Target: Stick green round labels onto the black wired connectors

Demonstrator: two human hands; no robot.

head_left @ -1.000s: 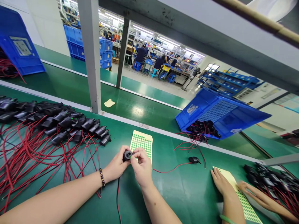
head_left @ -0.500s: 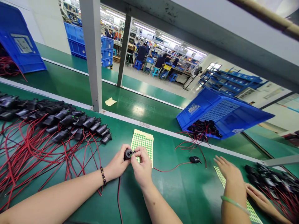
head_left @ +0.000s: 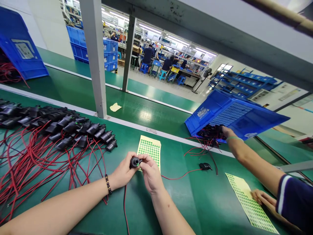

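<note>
In my left hand is a small black pump, its round nozzle end turned up towards me and a red wire hanging below. My right hand is pinched against the pump's right side. A tiny green dot sticker shows there at the thumb tip. Just behind my hands lies a cream sheet of green dot stickers, partly covered by my right fingers. On my left, many similar black pumps lie in rows with long red wires trailing towards me.
A co-worker's hand reaches into a tilted blue crate of pumps; the other hand rests by a second sticker sheet. A single pump lies between us. Another blue crate and a metal post stand left.
My hands stay almost in place, the right fingers shifting slightly on the pump. The co-worker's hand has moved from the right-hand sticker sheet up into the blue crate.
</note>
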